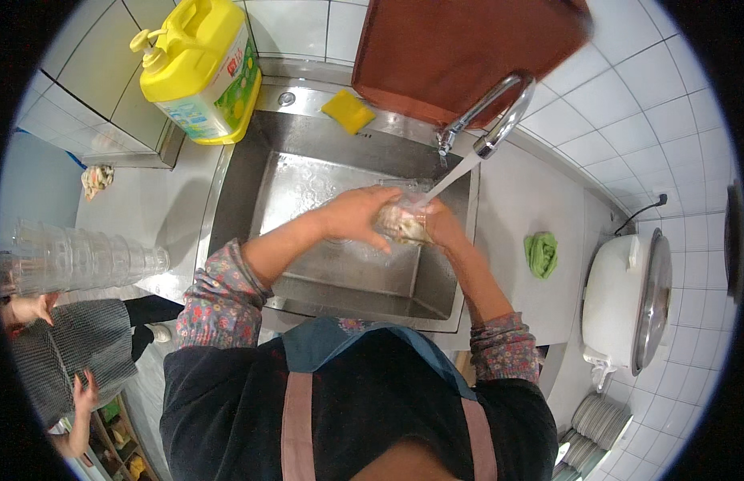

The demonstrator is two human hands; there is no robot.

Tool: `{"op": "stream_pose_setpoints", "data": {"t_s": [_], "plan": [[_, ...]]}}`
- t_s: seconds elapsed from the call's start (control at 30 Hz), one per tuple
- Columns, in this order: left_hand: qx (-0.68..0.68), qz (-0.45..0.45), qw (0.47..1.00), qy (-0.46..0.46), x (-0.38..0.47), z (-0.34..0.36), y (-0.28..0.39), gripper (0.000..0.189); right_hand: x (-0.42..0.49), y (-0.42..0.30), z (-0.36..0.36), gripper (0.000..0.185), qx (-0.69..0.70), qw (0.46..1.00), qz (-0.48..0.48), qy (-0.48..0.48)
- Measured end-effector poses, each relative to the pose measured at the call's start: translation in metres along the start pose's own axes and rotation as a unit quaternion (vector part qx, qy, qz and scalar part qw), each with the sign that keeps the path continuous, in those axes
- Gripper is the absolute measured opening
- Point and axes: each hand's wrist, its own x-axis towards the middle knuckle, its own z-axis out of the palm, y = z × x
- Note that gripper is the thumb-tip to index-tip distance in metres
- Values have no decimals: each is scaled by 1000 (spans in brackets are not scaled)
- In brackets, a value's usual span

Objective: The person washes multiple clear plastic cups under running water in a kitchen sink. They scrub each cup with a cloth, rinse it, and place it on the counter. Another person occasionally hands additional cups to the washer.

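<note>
Over the stainless steel sink (pixel 348 285), my right hand (pixel 442 223) grips a wet, light patterned cloth (pixel 402 222) under the running water. My left hand (pixel 358 217) is at the cloth's left side, its thumb and fingers spread apart; whether it touches the cloth is hard to tell. Water pours from the curved chrome faucet (pixel 509 120) onto the cloth and my right fingers. Something clear, perhaps a glass or plastic vessel, shows by my fingertips, mostly hidden by hands and water. A yellow sponge (pixel 348 112) lies on the sink's back rim.
A yellow detergent jug (pixel 200 72) stands back left; stacked clear cups (pixel 89 255) and a crumpled cloth (pixel 97 179) are left. A reddish-brown board (pixel 462 48) leans behind. Right are a green cloth (pixel 541 255), a white cooker (pixel 615 294) and plates (pixel 597 421). Another person's hands (pixel 85 394) show lower left.
</note>
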Motion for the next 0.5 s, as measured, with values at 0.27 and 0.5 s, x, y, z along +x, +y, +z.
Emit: {"op": "stream_pose_setpoints", "data": {"t_s": [0.27, 0.5], "plan": [[-123, -218, 951, -183, 15, -11, 28, 61, -12, -31, 18, 31, -46, 998, -33, -7], [-499, -280, 779, -255, -16, 1, 2, 69, -22, -84, 1, 36, -496, 835, -207, -117]]}}
